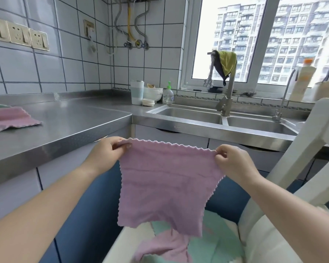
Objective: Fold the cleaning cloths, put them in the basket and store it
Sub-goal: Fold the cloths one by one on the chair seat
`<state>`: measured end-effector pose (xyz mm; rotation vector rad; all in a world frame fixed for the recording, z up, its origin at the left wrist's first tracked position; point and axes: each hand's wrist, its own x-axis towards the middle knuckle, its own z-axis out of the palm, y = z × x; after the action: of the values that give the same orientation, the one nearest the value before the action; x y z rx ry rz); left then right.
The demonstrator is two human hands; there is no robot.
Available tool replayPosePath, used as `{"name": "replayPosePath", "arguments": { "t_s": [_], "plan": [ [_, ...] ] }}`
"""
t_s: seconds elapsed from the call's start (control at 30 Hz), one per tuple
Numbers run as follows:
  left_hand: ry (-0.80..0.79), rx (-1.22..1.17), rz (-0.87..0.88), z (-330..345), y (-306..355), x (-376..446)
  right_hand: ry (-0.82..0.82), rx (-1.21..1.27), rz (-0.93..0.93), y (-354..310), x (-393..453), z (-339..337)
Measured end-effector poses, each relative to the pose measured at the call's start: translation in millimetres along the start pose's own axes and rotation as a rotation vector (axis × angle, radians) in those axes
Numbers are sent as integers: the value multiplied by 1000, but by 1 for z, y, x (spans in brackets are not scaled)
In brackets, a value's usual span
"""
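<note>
Above the chair, our left hand (110,149) and right hand (230,160) pinch the pink cloth's (165,185) top corners; a loosened pinch could drop it.

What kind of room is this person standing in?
A home kitchen, most likely. There is a steel double sink with a faucet, a steel countertop, and dish soap beside stacked bowls near the window.

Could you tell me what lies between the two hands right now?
In the head view, the pink cloth spans the gap: the left hand and the right hand each pinch a top corner, and it hangs below.
</note>
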<state>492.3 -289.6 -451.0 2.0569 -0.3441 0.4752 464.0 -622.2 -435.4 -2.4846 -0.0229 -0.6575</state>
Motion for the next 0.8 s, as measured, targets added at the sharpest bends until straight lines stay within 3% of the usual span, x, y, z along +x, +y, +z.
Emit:
{"name": "replayPosePath", "arguments": {
  "t_s": [0.17, 0.3, 0.5, 0.8],
  "plan": [
    [-12, -303, -99, -2, -17, -44, -45, 530, 80, 6, -42, 10],
    [-88, -367, -247, 10, -43, -99, -139, 739, 187, 33, -104, 41],
    [-316, -248, -436, 42, -80, -190, -296, 601, 343, 79, -202, 84],
    [-575, -309, -812, 64, -98, -273, -618, 285, 361, 105, -279, 100]
  ]
}}
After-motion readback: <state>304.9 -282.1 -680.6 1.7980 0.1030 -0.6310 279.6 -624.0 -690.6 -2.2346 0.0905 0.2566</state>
